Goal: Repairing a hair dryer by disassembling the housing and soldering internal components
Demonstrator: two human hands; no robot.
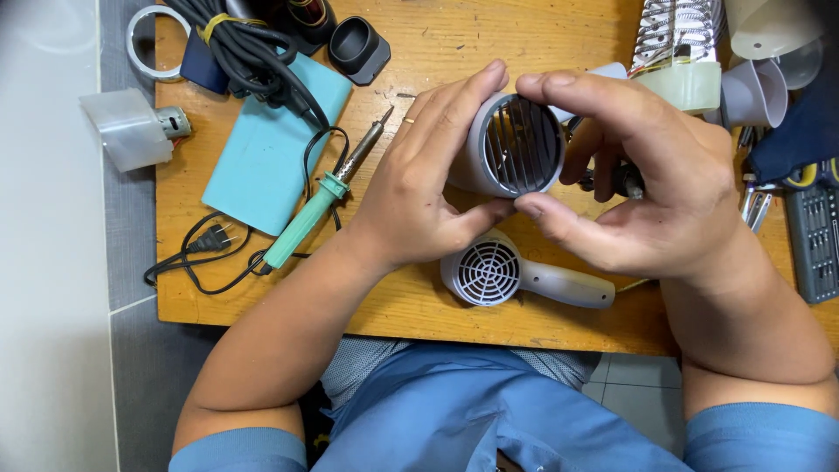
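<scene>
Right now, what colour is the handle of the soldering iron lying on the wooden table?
Green, on the soldering iron left of the left hand; head view.

Person seen from above: left hand (419,197) and right hand (647,188), both bare, with forearms uncovered from the wrists back to past the elbows. A thin gold-coloured ring (409,120) circles one finger of the left hand. Short blue sleeves (236,450) begin behind each forearm (only their hems show at the lower edge). Between the two arms, below the hands, lies the front of a blue garment (454,411) over a finely checked grey-white fabric (358,363).
</scene>
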